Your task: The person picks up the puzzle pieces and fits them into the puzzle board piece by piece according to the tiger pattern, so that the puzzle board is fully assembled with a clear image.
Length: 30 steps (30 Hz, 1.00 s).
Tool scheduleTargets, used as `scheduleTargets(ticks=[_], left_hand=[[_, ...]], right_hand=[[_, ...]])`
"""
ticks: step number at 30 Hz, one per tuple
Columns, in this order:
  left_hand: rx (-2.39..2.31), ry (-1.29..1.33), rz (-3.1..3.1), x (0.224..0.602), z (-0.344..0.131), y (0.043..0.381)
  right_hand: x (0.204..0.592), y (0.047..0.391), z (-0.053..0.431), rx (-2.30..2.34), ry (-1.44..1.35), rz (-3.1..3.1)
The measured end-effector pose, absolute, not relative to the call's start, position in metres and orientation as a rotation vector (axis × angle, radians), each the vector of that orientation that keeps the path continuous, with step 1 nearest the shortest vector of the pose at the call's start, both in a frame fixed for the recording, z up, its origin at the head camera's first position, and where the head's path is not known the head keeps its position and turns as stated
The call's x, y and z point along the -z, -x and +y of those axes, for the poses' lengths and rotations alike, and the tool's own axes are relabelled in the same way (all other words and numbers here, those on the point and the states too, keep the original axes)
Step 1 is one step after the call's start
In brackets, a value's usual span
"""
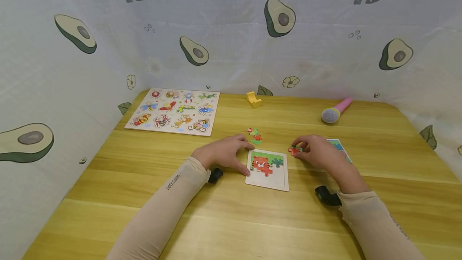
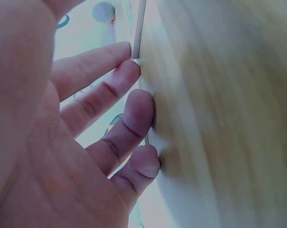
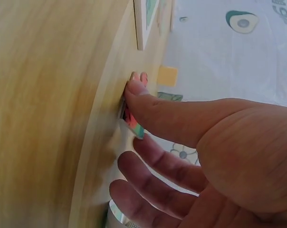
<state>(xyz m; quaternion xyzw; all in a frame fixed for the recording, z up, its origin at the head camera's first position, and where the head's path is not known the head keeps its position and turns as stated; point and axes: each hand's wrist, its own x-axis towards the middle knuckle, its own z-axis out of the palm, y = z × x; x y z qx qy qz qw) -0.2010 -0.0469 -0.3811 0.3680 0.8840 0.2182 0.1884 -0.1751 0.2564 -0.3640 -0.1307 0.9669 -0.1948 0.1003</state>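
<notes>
A square tiger puzzle board (image 1: 268,181) lies on the table, partly filled with a tiger's face and a dark green plant piece. My left hand (image 1: 227,152) rests at its left side, the thumb on the lower left corner and the index finger by the upper left corner. In the left wrist view the other fingers (image 2: 138,111) are loosely bent against the tabletop. Right of the board, my right hand (image 1: 314,151) pinches a red and green puzzle piece (image 3: 133,118) between thumb and index finger. Just behind the board lie several loose puzzle pieces (image 1: 257,137).
A larger insect puzzle board (image 1: 173,111) lies at the back left. Farther back are a yellow notched block (image 1: 254,100) and a pink toy microphone (image 1: 336,110). Partly behind my right hand is a picture card (image 1: 339,147). An avocado-print curtain (image 1: 231,67) borders the table.
</notes>
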Motion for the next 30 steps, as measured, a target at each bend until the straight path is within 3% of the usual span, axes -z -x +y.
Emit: scheduleTargets(ticks=[30], left_hand=[[-0.596, -1.039, 2.487, 0.38, -0.046, 0.201]], right_hand=[[0.353, 0.168, 0.25, 0.932, 0.5, 2.563]])
